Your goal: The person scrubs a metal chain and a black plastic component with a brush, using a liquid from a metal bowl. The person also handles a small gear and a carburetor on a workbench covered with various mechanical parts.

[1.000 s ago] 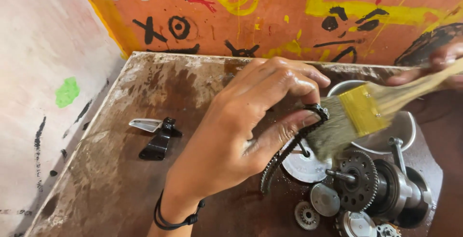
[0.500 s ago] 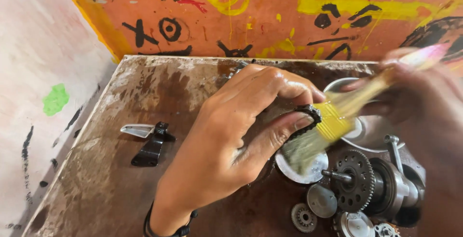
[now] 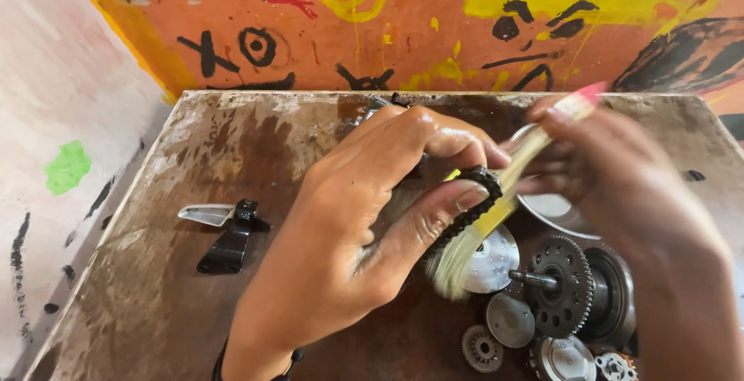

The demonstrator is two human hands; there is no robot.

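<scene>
My left hand (image 3: 364, 241) sits in the middle of the frame, thumb and fingers pinched around a black drive chain (image 3: 473, 206) that loops over the thumb tip. My right hand (image 3: 628, 195), blurred at the right, grips a yellow-banded paintbrush (image 3: 496, 210) by its handle; the pale bristles sweep just under the chain, touching or nearly touching it.

The stained metal tray (image 3: 155, 303) has raised edges: its far rim runs along the painted orange wall (image 3: 434, 32) at the top, and its left rim slants down toward the lower left corner. The left half of the tray floor holds most of the open room, with only a small mirror on a black bracket (image 3: 225, 234) lying there, well apart from both hands.

The lower right is crowded: a toothed gear on a shaft (image 3: 562, 284), a shiny round cover (image 3: 492, 261) just beside the bristles, a flat disc (image 3: 510, 320), a small sprocket (image 3: 482, 348). More parts are cut off by the bottom edge. A metal bowl (image 3: 554, 210) is mostly hidden behind my right hand, I think; motion blur makes its outline hard to read. The chain's lower run disappears behind my left palm.
</scene>
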